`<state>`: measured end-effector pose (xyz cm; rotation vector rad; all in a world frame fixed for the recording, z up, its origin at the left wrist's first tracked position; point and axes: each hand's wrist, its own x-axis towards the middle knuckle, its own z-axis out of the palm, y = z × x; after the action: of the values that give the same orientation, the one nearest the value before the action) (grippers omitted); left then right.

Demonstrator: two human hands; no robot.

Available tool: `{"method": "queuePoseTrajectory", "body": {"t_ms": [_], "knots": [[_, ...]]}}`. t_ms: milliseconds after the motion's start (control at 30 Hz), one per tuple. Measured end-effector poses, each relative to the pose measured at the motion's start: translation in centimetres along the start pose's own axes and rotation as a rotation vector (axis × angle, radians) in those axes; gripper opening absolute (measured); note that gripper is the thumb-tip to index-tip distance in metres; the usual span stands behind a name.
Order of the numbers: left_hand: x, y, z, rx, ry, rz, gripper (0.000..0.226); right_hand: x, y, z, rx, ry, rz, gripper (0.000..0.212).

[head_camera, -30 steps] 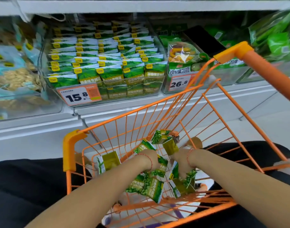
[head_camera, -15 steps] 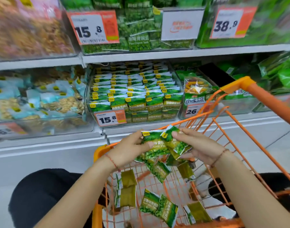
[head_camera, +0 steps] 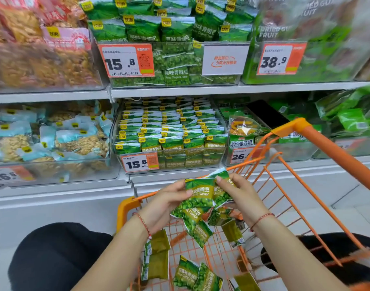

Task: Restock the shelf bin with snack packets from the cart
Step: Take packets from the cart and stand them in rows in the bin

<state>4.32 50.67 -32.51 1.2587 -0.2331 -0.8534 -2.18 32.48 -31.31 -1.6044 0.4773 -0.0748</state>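
Both my hands hold a bunch of green pea snack packets (head_camera: 200,195) above the orange wire cart (head_camera: 301,131). My left hand (head_camera: 166,203) grips the bunch from the left with the thumb on the front packet. My right hand (head_camera: 240,195) pinches it from the right. More joined packets (head_camera: 197,224) dangle below the bunch. Loose packets (head_camera: 192,274) lie on the cart's floor. The clear shelf bin (head_camera: 138,163) with the 15.8 price tag stands right behind my hands, filled with rows of the same green packets.
A bin of pale blue nut packets (head_camera: 54,139) stands to the left, and a bin of mixed vegetable crisps (head_camera: 246,131) to the right. The upper shelf (head_camera: 171,92) carries green pea bags. My dark-clothed knees flank the cart.
My hands lifted a bunch of packets out of the cart's bottom up to its front rim. The view tilted up, showing the upper shelf.
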Motion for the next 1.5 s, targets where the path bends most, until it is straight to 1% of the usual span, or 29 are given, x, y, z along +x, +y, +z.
{"method": "queuePoseTrajectory", "body": {"t_ms": [67,133,200,267,300,333,367,433,467,533,567,633,733,800,867,900,933,1000,1033,1067,1100,1133,1167,1233,1267,1300,1367,1433,1500], "knots": [[0.1,-0.4,-0.1,0.088,0.018,0.014,0.042,-0.2,0.2,0.2,-0.026,0.001,-0.011,0.047],[0.1,-0.6,0.0,0.102,0.043,0.045,0.042,-0.3,0.4,0.4,0.014,-0.044,0.010,0.035],[0.1,-0.8,0.1,0.091,0.074,0.097,0.033,-0.6,0.1,0.8,0.131,-0.100,0.076,0.010],[-0.1,-0.7,0.6,0.137,0.132,0.166,0.017,-0.8,-0.1,0.9,0.229,-0.097,0.111,0.009],[-0.2,-0.5,1.0,0.188,0.167,0.205,0.018,-0.8,0.0,0.8,0.260,-0.102,0.117,0.008],[-0.4,-0.6,1.4,0.258,0.226,0.245,0.023,-0.9,0.0,0.9,0.272,-0.119,0.120,0.021],[-0.4,-0.8,1.6,0.337,0.285,0.292,0.025,-1.0,0.1,0.9,0.274,-0.141,0.123,0.040],[-0.3,-1.4,1.7,0.507,0.350,0.395,0.020,-1.1,0.5,0.9,0.184,-0.188,0.105,0.075],[-0.3,-1.9,1.7,0.568,0.358,0.423,0.018,-1.2,0.7,1.0,0.111,-0.215,0.079,0.078],[-0.1,-2.6,1.6,0.617,0.355,0.450,0.018,-1.5,0.7,1.1,0.017,-0.255,0.034,0.046],[0.0,-2.6,1.5,0.612,0.356,0.441,0.018,-1.4,0.9,1.0,0.012,-0.242,0.019,0.034],[0.1,-2.3,1.3,0.537,0.334,0.417,0.024,-1.3,0.7,0.8,0.034,-0.161,0.011,0.031],[0.0,-1.6,0.7,0.301,0.260,0.371,0.045,-0.8,0.2,0.0,0.183,-0.035,0.019,0.014],[-0.1,-1.5,0.4,0.216,0.239,0.366,0.058,-0.2,0.6,-0.5,0.199,0.016,0.027,0.024],[-0.1,-1.4,0.4,0.183,0.243,0.364,0.058,-0.1,0.7,-0.6,0.204,0.028,0.029,0.029],[0.0,-1.3,0.3,0.125,0.245,0.360,0.054,0.0,0.8,-0.6,0.205,0.018,0.021,0.036],[0.0,-1.1,0.1,0.026,0.237,0.349,0.049,-0.2,0.8,-0.5,0.198,0.008,0.020,0.052],[0.1,-0.7,-0.2,-0.182,0.192,0.320,0.039,-0.2,1.0,-0.3,0.157,0.018,0.020,0.099],[0.1,-0.6,-0.4,-0.246,0.162,0.309,0.035,-0.3,1.1,-0.2,0.117,0.041,0.006,0.114],[0.0,-0.6,-0.4,-0.279,0.140,0.298,0.032,-0.5,1.3,-0.1,0.055,0.054,-0.011,0.118],[0.0,-0.7,-0.3,-0.276,0.124,0.287,0.032,-0.7,1.5,0.2,-0.016,0.038,-0.037,0.117],[-0.1,-0.8,-0.1,-0.243,0.113,0.270,0.032,-0.8,1.5,0.5,-0.094,0.007,-0.068,0.108],[-0.2,-0.9,0.2,-0.182,0.101,0.258,0.032,-0.8,1.7,0.7,-0.140,-0.012,-0.109,0.090],[-0.2,-1.3,0.5,-0.057,0.084,0.243,0.032,-1.3,1.6,1.1,-0.139,-0.036,-0.161,0.037],[-0.3,-1.4,0.7,-0.014,0.073,0.238,0.030,-1.6,1.5,1.3,-0.141,-0.049,-0.164,0.018],[-0.2,-1.5,0.7,0.025,0.064,0.236,0.027,-1.6,1.5,1.3,-0.154,-0.054,-0.171,0.008],[-0.2,-1.9,0.7,0.105,0.053,0.235,0.029,-1.6,1.5,1.3,-0.198,-0.070,-0.185,0.006],[-0.2,-1.9,0.9,0.222,0.054,0.225,0.035,-1.8,1.6,1.4,-0.237,-0.085,-0.173,0.022],[-0.4,-2.1,1.3,0.343,0.070,0.247,0.029,-1.9,1.8,1.6,-0.238,-0.116,-0.136,0.041]]}}
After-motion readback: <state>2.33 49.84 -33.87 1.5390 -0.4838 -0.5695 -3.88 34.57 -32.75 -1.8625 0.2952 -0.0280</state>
